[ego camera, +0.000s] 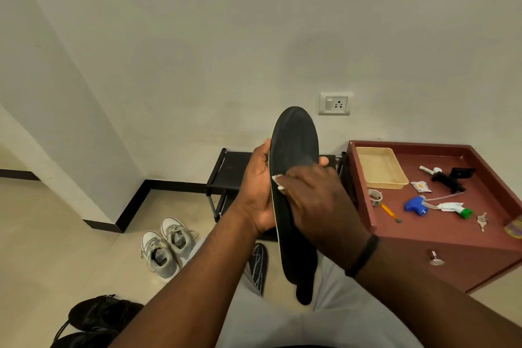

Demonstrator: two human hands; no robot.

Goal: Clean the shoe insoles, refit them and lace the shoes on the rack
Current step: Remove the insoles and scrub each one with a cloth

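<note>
Left hand: my left hand (258, 192) has its grip curled round the edge of the black insole (295, 155), holding it upright in front of me.
Right hand: my right hand (313, 200) presses a white wipe (278, 181) on the insole; mostly hidden, so the grip looks pinched on it.
Floor: grey shoes (166, 246) beside the black rack (234, 169).
Counter: red counter (440, 223) with a blue sprayer (418, 204) and tray (380, 168).

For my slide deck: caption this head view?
Left hand holds black insole upright while right hand wipes it with white cloth.
</note>
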